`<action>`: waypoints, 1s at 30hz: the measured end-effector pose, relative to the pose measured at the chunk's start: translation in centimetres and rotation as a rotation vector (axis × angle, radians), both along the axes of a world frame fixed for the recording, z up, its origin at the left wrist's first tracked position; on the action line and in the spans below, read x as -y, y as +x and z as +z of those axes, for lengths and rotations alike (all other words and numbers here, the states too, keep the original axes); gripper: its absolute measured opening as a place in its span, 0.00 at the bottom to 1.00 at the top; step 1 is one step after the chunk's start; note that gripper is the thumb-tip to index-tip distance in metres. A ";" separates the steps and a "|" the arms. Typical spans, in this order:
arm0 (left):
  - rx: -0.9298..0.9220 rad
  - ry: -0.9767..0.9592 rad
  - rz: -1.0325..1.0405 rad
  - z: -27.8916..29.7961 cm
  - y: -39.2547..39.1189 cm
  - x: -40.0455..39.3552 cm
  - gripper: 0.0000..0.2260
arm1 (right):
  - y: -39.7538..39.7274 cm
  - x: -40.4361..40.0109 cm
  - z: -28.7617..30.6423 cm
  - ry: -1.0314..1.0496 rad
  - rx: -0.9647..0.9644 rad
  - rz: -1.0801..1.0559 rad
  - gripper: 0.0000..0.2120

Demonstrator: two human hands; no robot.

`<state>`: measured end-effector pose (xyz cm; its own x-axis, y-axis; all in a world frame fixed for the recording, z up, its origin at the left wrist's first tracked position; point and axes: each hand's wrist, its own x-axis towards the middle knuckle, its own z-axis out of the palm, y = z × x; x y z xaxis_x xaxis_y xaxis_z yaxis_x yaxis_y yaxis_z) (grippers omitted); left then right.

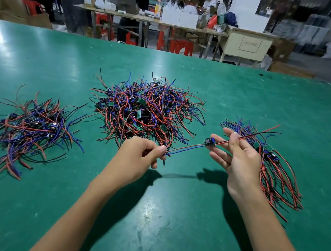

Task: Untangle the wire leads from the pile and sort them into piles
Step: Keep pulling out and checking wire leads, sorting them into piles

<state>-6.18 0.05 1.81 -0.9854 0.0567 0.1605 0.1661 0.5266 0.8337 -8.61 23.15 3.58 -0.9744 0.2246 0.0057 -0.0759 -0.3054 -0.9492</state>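
Left pile (27, 127) is lying on the green surface (166, 223), well left of both hands; leads there are roughly combed, ends fanned toward the near left. Tangled main pile (147, 111) is sitting at centre, just beyond the left hand (140, 156).

One wire lead (189, 147) is being held in the air between the hands, apart from the surface. Its red/blue pair is being pinched by the left hand between thumb and curled fingers, at the near edge of the main pile. Its small black-and-blue module (209, 142) is hanging mid-span, just left of the right hand (239, 158). The red/black pair is being pinched at the right hand's thumb and fingertip, other fingers spread loosely.

Right pile (269, 163) is lying directly behind and right of the right hand, partly hidden by it.

Handling, judged: light, limp, thin insulation, likely to be snagging on neighbours. Wires are best gripped close to the module, so solder joints are not being loaded; slow pulls are being advised.
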 end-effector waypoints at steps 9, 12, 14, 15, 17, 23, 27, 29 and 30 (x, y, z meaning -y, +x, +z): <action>-0.171 -0.283 0.079 -0.2 0.2 0.4 0.16 | 0.0 0.2 0.0 -0.019 -0.047 0.034 0.11; -0.168 -0.296 0.102 -0.3 0.1 0.4 0.16 | 0.0 0.1 0.1 -0.031 -0.046 0.036 0.11; -0.146 -0.295 0.105 -0.3 0.0 0.5 0.17 | 0.1 0.0 0.1 -0.042 -0.041 0.032 0.11; -0.138 -0.286 0.101 -0.3 0.0 0.5 0.17 | 0.1 0.0 0.1 -0.047 -0.036 0.030 0.11; -0.142 -0.265 0.086 -0.3 -0.1 0.7 0.15 | 0.2 0.0 0.1 -0.050 -0.020 0.027 0.11; -0.189 -0.260 0.086 -0.5 -0.1 1.0 0.07 | 0.1 -0.1 -0.1 -0.078 0.015 0.026 0.09; -0.177 -0.304 0.105 -0.5 -0.2 1.1 0.09 | -0.2 0.0 -0.3 -0.156 0.004 0.087 0.09; -0.172 -0.316 0.111 -0.5 -0.2 1.0 0.09 | -0.2 0.0 -0.2 -0.205 0.010 0.096 0.07; -0.171 -0.315 0.122 -0.5 -0.2 1.0 0.09 | -0.3 0.1 -0.1 -0.233 0.012 0.077 0.06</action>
<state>-6.35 -0.94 1.34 -0.9486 0.0135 0.3162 0.2089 0.7773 0.5935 -8.88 23.09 3.48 -0.9884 0.1437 -0.0497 -0.0329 -0.5211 -0.8529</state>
